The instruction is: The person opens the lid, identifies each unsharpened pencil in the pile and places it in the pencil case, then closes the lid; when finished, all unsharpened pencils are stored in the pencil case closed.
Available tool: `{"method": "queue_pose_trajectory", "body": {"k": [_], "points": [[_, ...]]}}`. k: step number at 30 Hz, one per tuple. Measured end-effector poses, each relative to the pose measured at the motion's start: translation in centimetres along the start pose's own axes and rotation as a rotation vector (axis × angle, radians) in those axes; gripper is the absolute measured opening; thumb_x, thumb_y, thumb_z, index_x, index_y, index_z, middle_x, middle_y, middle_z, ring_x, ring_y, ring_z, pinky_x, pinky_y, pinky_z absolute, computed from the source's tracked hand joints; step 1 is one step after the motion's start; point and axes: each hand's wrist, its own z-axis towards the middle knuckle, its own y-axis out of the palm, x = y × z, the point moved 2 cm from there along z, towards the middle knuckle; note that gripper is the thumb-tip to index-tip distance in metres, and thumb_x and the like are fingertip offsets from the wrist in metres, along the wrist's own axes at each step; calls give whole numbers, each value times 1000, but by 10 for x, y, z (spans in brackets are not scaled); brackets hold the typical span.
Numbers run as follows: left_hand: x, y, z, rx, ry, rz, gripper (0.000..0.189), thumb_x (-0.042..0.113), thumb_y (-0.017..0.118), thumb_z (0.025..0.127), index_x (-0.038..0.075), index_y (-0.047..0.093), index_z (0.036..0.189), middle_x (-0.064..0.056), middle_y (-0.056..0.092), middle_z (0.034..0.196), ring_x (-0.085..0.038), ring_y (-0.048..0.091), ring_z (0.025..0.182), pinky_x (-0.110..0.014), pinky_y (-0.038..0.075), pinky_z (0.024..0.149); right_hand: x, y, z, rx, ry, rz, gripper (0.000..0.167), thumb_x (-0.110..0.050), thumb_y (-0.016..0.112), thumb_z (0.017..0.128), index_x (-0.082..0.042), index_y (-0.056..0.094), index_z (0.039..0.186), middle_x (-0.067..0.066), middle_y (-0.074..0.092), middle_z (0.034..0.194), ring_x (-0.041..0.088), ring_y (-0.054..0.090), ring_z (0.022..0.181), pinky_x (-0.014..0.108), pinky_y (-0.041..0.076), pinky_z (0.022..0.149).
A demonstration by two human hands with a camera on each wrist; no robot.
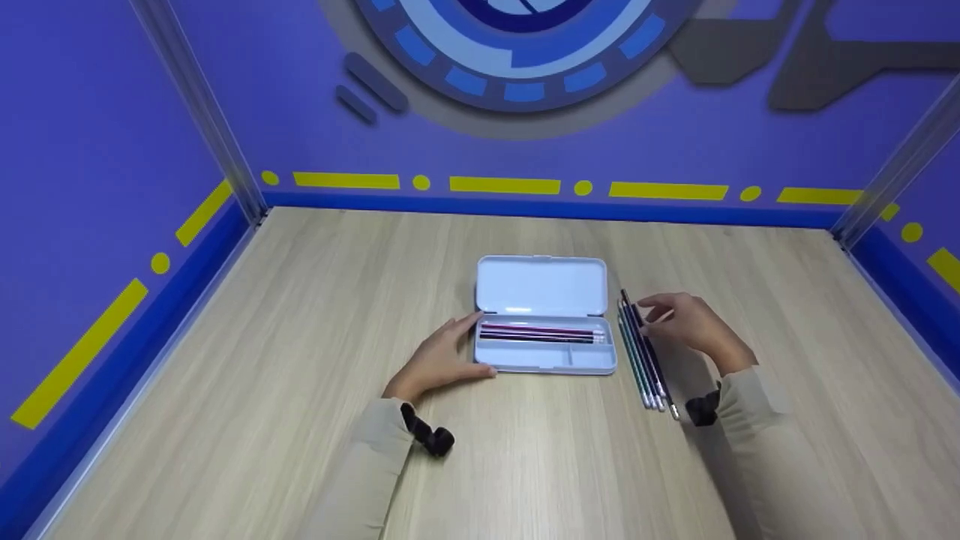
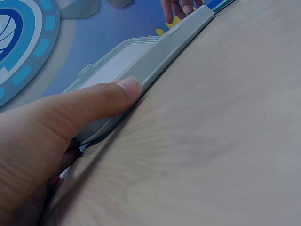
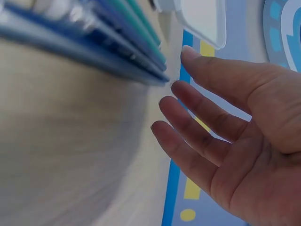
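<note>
Pencils (image 1: 634, 355) beside pale case (image 1: 525, 355), right fingers (image 3: 186, 155) loosely spread, left fingers (image 1: 465, 325) pinching its end

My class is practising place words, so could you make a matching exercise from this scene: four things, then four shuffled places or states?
1. left hand
2. right hand
3. case lid
4. loose pencils

A. lying on the table, right of the case
B. folded open at the back
C. gripping the case's left end
D. poised at the loose pencils

Pairs: 1-C, 2-D, 3-B, 4-A
</note>
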Motion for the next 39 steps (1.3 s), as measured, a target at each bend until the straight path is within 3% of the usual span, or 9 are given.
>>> {"method": "queue_pose_trajectory", "body": {"k": [9, 17, 23, 30, 39], "points": [[-1, 1, 1, 5, 7, 14, 101, 52, 83, 66, 25, 34, 151, -7, 37, 154, -39, 25, 143, -54, 25, 116, 14, -4, -6, -73, 51, -16, 58, -23, 69, 87, 1, 50, 136, 26, 61, 119, 29, 62, 99, 44, 52, 83], [-3, 1, 2, 21, 22, 17, 101, 51, 84, 65, 26, 35, 150, -9, 40, 151, -38, 31, 141, -53, 28, 114, 19, -3, -8, -110, 35, -20, 55, -24, 75, 83, 2, 58, 128, 14, 66, 100, 19, 57, 82, 30, 48, 71], [-2, 1, 2, 17, 31, 8, 101, 51, 84, 65, 24, 35, 150, -11, 40, 151, -37, 33, 140, -53, 28, 114, 21, 1, -7, -146, 61, 9, 53, -20, 75, 82, 3, 58, 128, 8, 64, 89, 17, 55, 74, 29, 47, 65], [-2, 1, 2, 15, 39, 12, 102, 51, 84, 65, 24, 34, 150, -12, 42, 149, -33, 39, 137, -50, 32, 113, 23, 0, -7, -135, 88, 21, 53, -20, 71, 85, 4, 56, 130, 11, 64, 94, 17, 57, 74, 28, 49, 65], [-1, 0, 1, 5, 15, 3, 101, 51, 83, 66, 25, 34, 151, -10, 39, 152, -38, 29, 142, -53, 26, 115, 21, 1, -6, -95, 109, 72, 54, -21, 72, 85, 7, 55, 128, 11, 66, 92, 14, 59, 71, 28, 52, 64]]}}
